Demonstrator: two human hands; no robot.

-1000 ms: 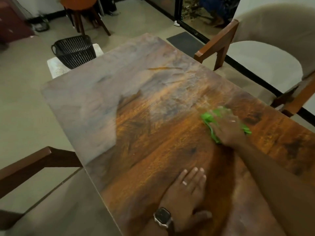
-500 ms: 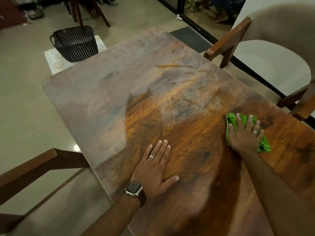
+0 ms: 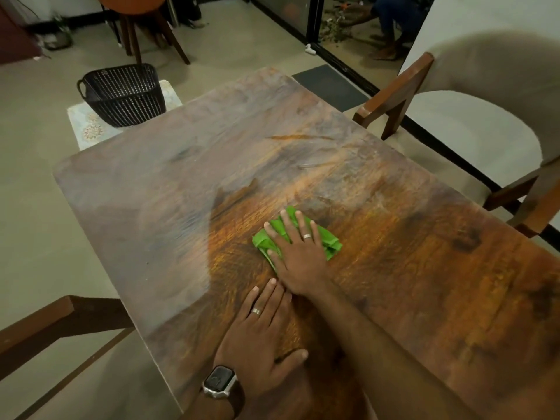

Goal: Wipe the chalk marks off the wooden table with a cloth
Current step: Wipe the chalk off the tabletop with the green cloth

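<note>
The right hand (image 3: 298,253) presses flat, fingers spread, on the green cloth (image 3: 328,244) at mid-width of the wooden table (image 3: 424,283), while the left hand (image 3: 260,338) lies flat, fingers together, just beside it.

The room is dim, with warm indoor light. A pale sheen lies on the far and left part of the table (image 3: 188,183), like glare from a light further away; the near part looks deep orange-brown. A soft dark shadow falls on the wood under the right arm (image 3: 378,338). The wide lens bends the straight lines at the edges. The corners are darker and a little soft.
</note>
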